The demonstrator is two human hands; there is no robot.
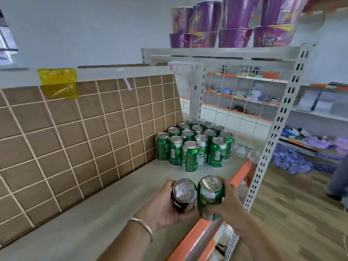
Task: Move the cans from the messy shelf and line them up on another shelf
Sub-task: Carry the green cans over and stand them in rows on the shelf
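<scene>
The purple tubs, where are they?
In the head view, upper right: the purple tubs sit stacked on the white top shelf, above the green cans.

A white metal shelving rack (271,140) is standing on a wooden plank floor (293,213). A brown board with a white grid (79,140) is leaning behind it, and the pale wall (84,31) is catching soft daylight.

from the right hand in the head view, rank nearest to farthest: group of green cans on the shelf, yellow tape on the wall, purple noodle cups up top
From the right hand:
1. group of green cans, just ahead on the shelf.
2. yellow tape, upper left on the wall.
3. purple noodle cups, top shelf, above; its order with the tape is close.
</scene>
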